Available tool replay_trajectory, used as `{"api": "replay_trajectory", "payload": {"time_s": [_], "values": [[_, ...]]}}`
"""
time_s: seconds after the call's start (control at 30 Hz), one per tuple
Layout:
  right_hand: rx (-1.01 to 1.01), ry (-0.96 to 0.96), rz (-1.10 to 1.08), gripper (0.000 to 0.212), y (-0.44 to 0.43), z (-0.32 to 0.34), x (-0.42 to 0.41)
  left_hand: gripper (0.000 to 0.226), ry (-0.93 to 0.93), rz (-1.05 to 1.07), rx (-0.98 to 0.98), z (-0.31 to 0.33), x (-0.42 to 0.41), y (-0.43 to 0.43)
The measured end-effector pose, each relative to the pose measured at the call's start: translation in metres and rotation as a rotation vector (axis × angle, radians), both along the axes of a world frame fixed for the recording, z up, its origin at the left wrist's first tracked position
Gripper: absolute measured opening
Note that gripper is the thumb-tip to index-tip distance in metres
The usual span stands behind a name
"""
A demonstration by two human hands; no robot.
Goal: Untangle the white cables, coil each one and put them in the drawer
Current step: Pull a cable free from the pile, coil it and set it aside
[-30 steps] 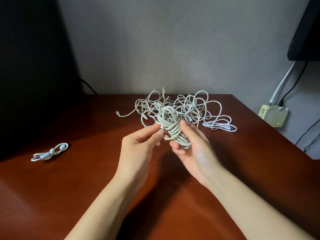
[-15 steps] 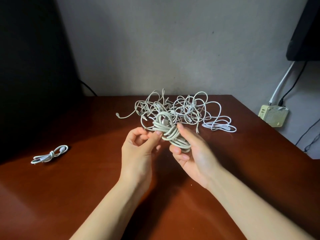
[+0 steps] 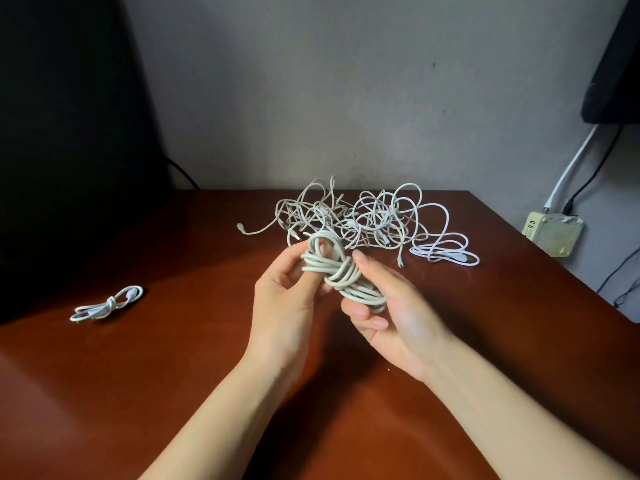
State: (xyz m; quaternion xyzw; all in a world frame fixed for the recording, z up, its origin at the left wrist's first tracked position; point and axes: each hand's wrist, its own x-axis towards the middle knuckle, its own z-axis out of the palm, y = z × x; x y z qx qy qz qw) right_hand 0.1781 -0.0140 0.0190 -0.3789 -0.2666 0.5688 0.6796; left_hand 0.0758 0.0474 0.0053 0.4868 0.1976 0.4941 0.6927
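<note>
Currently, I see both hands raised over the table (image 3: 173,375), holding one coiled cable (image 3: 337,270) between them. The left hand (image 3: 282,299) grips the upper end of the coil: its fingers are curled, one fingertip shows through the top loop, and the thumb presses on the strands. The right hand (image 3: 401,310) grips the lower end, thumb laid along the top, fingers curled beneath. The coil runs tilted from 11 o'clock down to 5 o'clock.

At 12 o'clock from the hands, near them, the tangle of white cables (image 3: 363,220) lies on the table; I cannot tell how many it contains. Between 2 and 3 o'clock, a loosely gathered white cable (image 3: 446,252) lies at the tangle's edge. Farther out on that bearing, past the table edge, sits a pale wall adapter (image 3: 554,235). At 9 o'clock, well apart, a small knotted coil (image 3: 107,304) lies on the table.
</note>
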Motion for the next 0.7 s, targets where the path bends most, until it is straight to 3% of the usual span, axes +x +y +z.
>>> {"api": "replay_trajectory", "payload": {"time_s": [0.13, 0.4, 0.57, 0.7], "values": [[-0.064, 0.227, -0.026, 0.023, 0.004, 0.0, -0.002, 0.013, 0.107, 0.045, 0.108, -0.003, 0.003, 0.001], [-0.088, 0.437, -0.03, 0.013, 0.004, 0.003, 0.0, 0.025, 0.358, 0.152, 0.526, 0.002, -0.002, 0.002], [-0.092, 0.432, -0.038, 0.022, 0.006, -0.002, -0.003, 0.028, 0.471, 0.228, 0.607, -0.004, -0.002, 0.004], [-0.035, 0.158, -0.085, 0.024, 0.004, -0.002, -0.004, 0.028, 0.493, 0.279, 0.581, -0.008, -0.002, 0.002]]}}
